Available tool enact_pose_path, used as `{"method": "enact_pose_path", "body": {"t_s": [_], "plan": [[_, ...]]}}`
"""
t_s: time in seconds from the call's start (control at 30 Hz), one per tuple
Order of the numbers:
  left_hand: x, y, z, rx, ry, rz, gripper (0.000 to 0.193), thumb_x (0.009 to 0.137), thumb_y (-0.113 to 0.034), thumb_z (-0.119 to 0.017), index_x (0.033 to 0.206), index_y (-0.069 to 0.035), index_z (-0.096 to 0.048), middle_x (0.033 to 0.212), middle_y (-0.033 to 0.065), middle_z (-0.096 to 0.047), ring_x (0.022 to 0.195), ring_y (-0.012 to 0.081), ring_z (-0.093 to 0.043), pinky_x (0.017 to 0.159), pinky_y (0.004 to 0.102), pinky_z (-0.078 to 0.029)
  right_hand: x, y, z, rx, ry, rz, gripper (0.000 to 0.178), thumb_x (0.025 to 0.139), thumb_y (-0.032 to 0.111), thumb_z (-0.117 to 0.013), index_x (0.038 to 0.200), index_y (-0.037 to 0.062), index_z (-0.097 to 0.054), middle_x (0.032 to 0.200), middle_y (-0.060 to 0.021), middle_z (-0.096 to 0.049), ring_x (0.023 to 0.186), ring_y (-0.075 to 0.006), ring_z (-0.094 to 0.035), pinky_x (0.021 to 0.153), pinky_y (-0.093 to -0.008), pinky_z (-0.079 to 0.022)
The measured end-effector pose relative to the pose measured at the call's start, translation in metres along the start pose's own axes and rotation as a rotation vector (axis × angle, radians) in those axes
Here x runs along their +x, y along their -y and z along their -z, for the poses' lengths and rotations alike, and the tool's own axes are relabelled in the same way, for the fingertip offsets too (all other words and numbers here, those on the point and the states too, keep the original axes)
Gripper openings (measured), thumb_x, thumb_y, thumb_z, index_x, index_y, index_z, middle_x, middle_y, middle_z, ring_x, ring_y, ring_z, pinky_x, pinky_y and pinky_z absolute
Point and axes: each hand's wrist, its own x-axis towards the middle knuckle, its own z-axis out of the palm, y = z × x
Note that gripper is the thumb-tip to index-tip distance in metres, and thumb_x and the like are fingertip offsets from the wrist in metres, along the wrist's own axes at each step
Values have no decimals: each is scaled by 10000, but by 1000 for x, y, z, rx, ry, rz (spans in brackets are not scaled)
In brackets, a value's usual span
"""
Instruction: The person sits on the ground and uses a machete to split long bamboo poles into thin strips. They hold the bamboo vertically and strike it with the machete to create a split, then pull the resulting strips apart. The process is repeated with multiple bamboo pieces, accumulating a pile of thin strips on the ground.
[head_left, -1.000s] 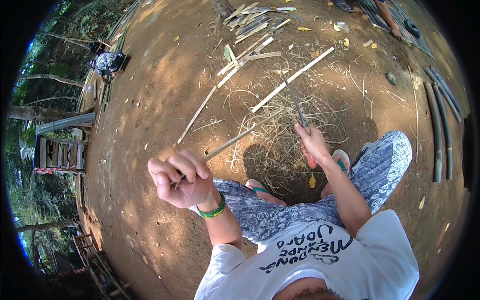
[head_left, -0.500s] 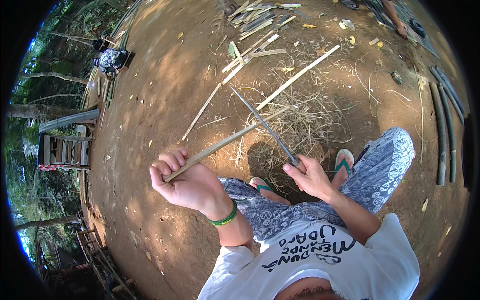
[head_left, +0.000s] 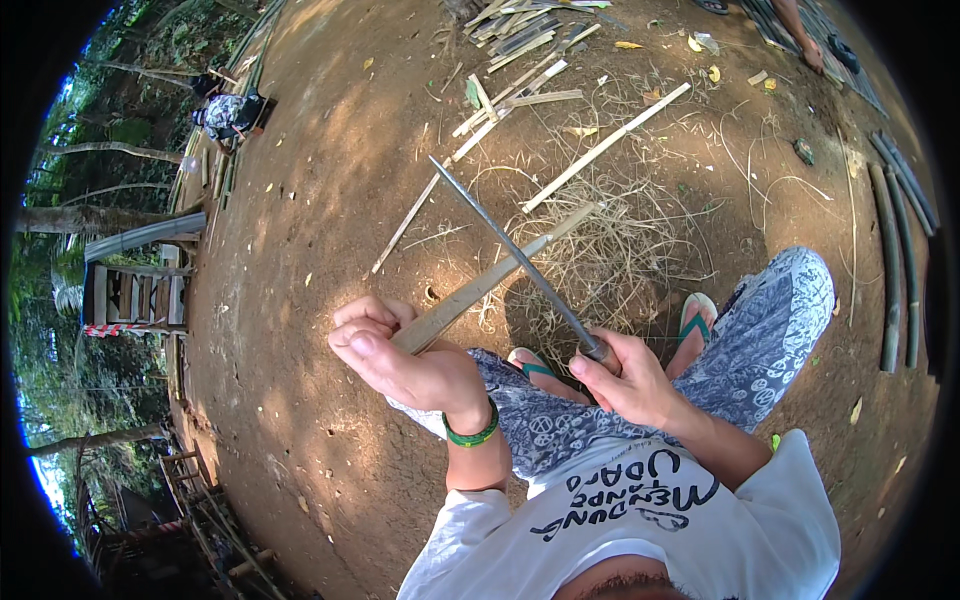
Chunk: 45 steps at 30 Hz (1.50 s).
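My left hand (head_left: 415,355) is closed round the near end of a flat bamboo strip (head_left: 470,291), which slants away to the upper right. In my right hand (head_left: 630,380) is the dark handle of a long, narrow-bladed knife (head_left: 520,258), its tip pointing up and left. The blade crosses over the strip near the strip's far part; whether they touch I cannot tell. Below them on the ground lies a tangled heap of thin shavings (head_left: 640,245). A pale loose strip (head_left: 610,145) lies just beyond the heap.
A pile of split bamboo pieces (head_left: 520,40) lies at the far side. Dark poles (head_left: 887,270) rest on the right. Another person's hand (head_left: 812,58) reaches down at the far right; a second person (head_left: 225,115) is far left. My sandalled feet (head_left: 535,365) flank the shavings.
My left hand has moved right and turned over with the bamboo strip, showing more of its flat face. The knife has swung, its tip going left and its handle slightly lower.
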Motion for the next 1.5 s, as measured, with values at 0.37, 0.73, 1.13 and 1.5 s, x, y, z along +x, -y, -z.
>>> {"method": "enact_pose_path", "body": {"t_s": [0.37,0.73,1.13,1.5], "plan": [[6,28,13,118,-1,-562,465,1006,-510,-450,942,-50,-413,748,101,-552,633,147,-581,519,231,-513,-14,2,-9,-69,17,105,391,953,277,-674,1157,-52,-623,519,77,-393,532,-10,-329,511,-244,-281],[7,6,13,197,386,-717,282,942,-126,-678,1132,-72,-476,1006,164,-583,849,213,-632,763,382,-622,-19,9,-9,-30,82,81,396,959,284,-672,1148,-59,-615,530,83,-383,518,-7,-326,492,-246,-261],[-12,-25,25,148,537,-385,351,853,102,-678,1155,-27,-555,1068,184,-631,949,242,-660,796,354,-590,-33,36,1,-216,100,310,409,961,373,-629,981,-31,-568,527,-30,-514,448,-92,-507,438,-254,-375],[-15,-21,26,144,628,-580,382,843,7,-737,1189,-15,-577,948,249,-680,817,306,-699,596,330,-592,-53,75,0,-773,-60,587,467,835,397,-769,995,-19,-631,696,-88,-642,599,-247,-687,508,-346,-520]]}}
